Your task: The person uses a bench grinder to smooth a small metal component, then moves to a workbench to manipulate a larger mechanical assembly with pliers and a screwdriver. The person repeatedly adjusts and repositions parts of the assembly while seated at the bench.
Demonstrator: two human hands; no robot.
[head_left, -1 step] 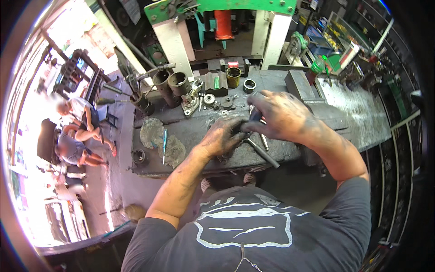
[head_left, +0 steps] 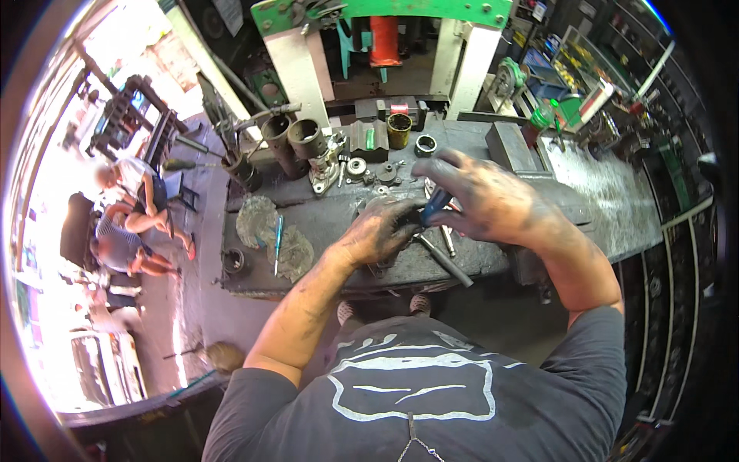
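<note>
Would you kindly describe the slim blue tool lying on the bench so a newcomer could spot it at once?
On the dark workbench, look left of the person's left hand, toward the bench's left end. Beside two crumpled greyish scraps lies the slim blue tool. Its bright light-blue colour sets it apart from those dull scraps.

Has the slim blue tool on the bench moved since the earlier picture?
No. Judged against the bench, the blue tool keeps its place and direction; only the whole view shifted slightly.
</note>
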